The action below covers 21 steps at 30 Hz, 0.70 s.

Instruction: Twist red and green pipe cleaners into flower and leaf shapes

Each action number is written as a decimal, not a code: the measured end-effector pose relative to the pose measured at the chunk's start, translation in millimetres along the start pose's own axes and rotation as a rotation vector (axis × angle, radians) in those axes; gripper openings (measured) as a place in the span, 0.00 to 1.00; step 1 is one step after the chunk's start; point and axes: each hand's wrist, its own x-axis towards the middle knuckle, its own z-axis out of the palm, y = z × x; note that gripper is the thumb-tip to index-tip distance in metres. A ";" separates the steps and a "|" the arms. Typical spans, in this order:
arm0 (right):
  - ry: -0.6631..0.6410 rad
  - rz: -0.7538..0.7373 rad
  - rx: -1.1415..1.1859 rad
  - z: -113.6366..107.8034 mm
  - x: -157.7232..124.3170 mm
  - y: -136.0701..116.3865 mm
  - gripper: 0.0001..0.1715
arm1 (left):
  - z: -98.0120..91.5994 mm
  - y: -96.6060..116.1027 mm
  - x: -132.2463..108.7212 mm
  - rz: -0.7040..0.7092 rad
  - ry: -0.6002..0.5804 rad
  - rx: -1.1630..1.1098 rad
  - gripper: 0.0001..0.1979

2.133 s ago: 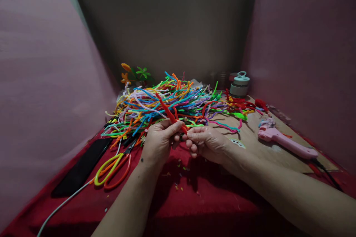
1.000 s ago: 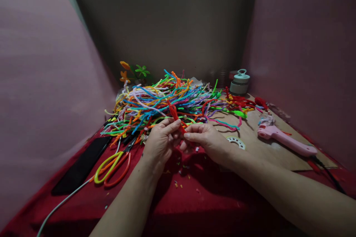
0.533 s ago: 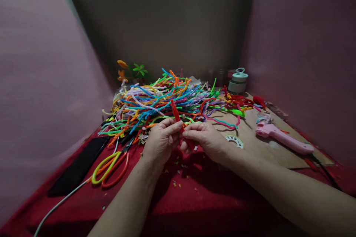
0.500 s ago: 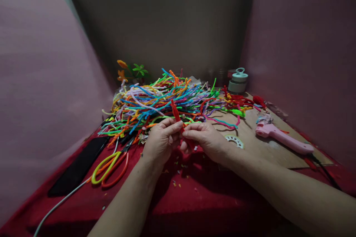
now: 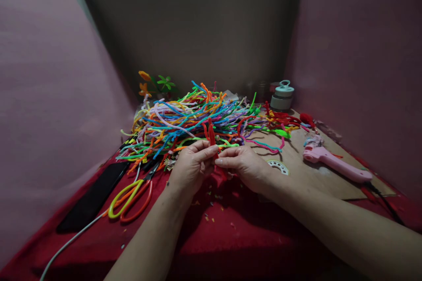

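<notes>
Red pipe cleaners [image 5: 211, 134] stand upright in a small bunch between my hands, their tips apart at the top. My left hand [image 5: 195, 160] pinches the bunch between thumb and fingers from the left. From the right, my right hand [image 5: 240, 161] closes thumb and forefinger on the same bunch, slightly lower. The bunch's lower end is partly hidden by my fingers. Just beyond my hands lies a big heap of many-coloured pipe cleaners [image 5: 178, 118].
Scissors [image 5: 130, 197] with yellow and red handles and a black phone [image 5: 94, 195] lie left, beside a white cable [image 5: 74, 240]. Rightward, a pink hot tool [image 5: 339, 164] and a white ring [image 5: 278, 167] rest on a board [image 5: 316, 184]. A lidded jar [image 5: 282, 96] stands behind.
The red pipe cleaners have turned in my fingers, and their tips now show spread apart. My hands have barely shifted.
</notes>
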 end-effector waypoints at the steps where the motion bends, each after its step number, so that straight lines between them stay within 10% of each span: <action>1: 0.004 0.001 0.008 0.2 -0.2 -0.3 0.08 | -0.1 -0.2 -0.1 -0.003 0.000 0.006 0.12; 10: 0.035 -0.054 0.041 -3.9 2.0 1.3 0.09 | -0.1 -0.9 -2.3 0.095 0.073 0.141 0.11; 21: -0.081 -0.051 -0.023 -6.2 -0.5 -11.9 0.06 | -16.2 17.4 -13.1 0.431 -0.157 0.736 0.07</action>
